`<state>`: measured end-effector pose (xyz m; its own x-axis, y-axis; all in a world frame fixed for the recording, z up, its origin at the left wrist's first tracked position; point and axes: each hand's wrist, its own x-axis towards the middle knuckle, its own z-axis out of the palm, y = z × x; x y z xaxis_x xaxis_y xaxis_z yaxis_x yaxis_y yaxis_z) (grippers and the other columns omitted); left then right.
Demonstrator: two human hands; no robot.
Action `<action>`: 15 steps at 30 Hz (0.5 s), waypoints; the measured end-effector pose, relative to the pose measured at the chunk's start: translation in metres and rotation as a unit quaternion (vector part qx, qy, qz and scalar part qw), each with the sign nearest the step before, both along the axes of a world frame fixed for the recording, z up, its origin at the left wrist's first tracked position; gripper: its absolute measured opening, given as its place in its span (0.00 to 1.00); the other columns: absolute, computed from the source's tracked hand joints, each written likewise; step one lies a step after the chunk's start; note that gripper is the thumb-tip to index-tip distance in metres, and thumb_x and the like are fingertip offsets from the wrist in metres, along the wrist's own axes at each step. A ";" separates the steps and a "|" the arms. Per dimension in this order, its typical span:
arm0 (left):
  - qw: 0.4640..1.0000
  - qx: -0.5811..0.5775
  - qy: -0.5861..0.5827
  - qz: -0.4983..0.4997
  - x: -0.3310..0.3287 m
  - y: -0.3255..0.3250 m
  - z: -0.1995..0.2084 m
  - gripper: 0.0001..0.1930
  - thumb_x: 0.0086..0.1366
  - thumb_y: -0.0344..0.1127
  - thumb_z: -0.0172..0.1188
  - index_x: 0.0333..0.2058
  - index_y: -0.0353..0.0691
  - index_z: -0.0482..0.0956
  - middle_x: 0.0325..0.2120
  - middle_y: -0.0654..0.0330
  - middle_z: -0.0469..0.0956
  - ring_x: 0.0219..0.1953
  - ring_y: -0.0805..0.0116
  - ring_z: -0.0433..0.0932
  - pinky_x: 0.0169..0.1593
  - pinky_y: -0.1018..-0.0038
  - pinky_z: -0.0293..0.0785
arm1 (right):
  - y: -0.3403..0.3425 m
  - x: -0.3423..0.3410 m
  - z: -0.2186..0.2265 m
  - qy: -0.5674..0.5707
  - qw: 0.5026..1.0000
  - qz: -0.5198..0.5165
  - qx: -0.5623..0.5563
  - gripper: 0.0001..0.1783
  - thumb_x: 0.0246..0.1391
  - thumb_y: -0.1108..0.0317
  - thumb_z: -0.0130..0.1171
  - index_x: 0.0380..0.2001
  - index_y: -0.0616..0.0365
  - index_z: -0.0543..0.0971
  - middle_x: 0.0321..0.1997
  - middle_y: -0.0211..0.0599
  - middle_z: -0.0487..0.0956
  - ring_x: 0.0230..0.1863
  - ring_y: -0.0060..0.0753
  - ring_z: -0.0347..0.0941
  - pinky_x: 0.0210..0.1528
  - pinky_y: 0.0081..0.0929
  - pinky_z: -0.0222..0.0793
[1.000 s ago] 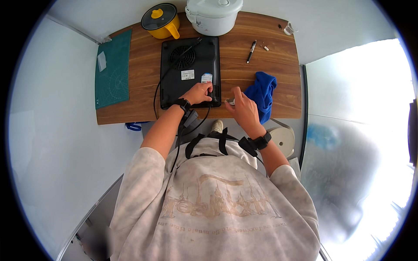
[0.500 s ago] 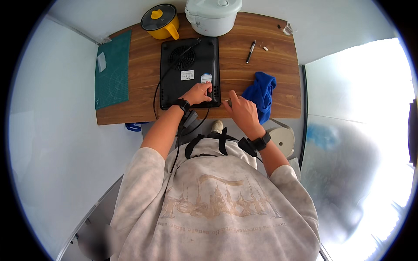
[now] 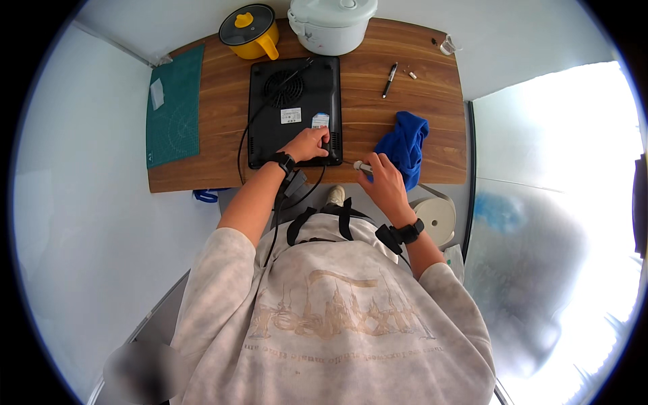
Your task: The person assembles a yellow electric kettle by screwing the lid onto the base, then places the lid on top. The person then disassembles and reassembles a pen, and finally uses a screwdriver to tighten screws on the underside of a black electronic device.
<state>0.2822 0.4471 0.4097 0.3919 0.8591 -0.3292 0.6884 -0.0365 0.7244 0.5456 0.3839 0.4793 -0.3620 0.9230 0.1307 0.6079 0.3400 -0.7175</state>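
A black induction cooker [image 3: 297, 138] lies upside down on the wooden table, its round fan grille and labels facing up. My left hand [image 3: 307, 144] rests on its near right part, thumb and fingers curled together around something dark that I cannot make out. To the right, just past the table's near edge, my right hand [image 3: 385, 179] is closed on a small tool [image 3: 362, 166] with a pale, rounded end, apart from the cooker. A thin dark line shows between this end and the cooker's corner. A black power cord [image 3: 243, 138] runs over the cooker and down its left side.
A blue cloth [image 3: 408, 145] lies beside my right hand. Farther back are a yellow pot [image 3: 256, 46], a white lidded pot [image 3: 334, 37] and a pen [image 3: 389, 79]. A green cutting mat [image 3: 174, 115] covers the left end. A pale roll [image 3: 435, 219] sits below the table's right side.
My right hand has drawn back a little to the right and toward me, away from the cooker's corner, so the tool's pale end shows now. My left hand has stayed in place.
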 end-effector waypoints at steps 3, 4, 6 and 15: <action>1.000 0.007 -0.002 0.003 -0.003 -0.003 -0.004 0.17 0.54 0.29 0.71 0.36 0.38 0.70 0.25 0.60 0.73 0.28 0.67 0.74 0.35 0.70 0.71 | -0.004 0.004 -0.003 -0.003 1.000 -0.005 -0.021 0.13 0.50 0.72 0.62 0.39 0.57 0.72 0.35 0.43 0.72 0.38 0.51 0.75 0.38 0.42 0.73; 1.000 0.003 0.001 0.004 -0.002 -0.002 -0.003 0.17 0.54 0.29 0.71 0.36 0.38 0.70 0.24 0.60 0.73 0.28 0.67 0.74 0.35 0.70 0.71 | -0.004 0.006 -0.004 -0.002 1.000 0.002 -0.021 0.13 0.49 0.73 0.62 0.39 0.57 0.73 0.36 0.43 0.72 0.39 0.51 0.75 0.39 0.42 0.73; 1.000 -0.005 0.008 0.007 0.000 0.000 -0.002 0.17 0.54 0.29 0.71 0.36 0.38 0.70 0.24 0.60 0.72 0.28 0.67 0.74 0.35 0.70 0.71 | -0.005 0.009 -0.005 -0.002 1.000 0.016 -0.021 0.14 0.49 0.75 0.62 0.40 0.57 0.73 0.37 0.44 0.71 0.40 0.51 0.75 0.40 0.42 0.73; 1.000 0.004 0.011 0.005 0.003 0.003 -0.002 0.17 0.54 0.29 0.71 0.36 0.38 0.70 0.27 0.58 0.73 0.30 0.64 0.75 0.36 0.68 0.72 | -0.011 0.025 -0.010 0.025 0.987 0.150 -0.040 0.16 0.49 0.79 0.63 0.41 0.59 0.72 0.43 0.43 0.69 0.43 0.53 0.74 0.42 0.41 0.73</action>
<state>0.2853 0.4503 0.4072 0.3758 0.8658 -0.3305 0.7041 -0.0348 0.7093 0.5707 0.3729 0.4694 -0.6164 0.7829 0.0851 0.4521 0.4402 -0.7758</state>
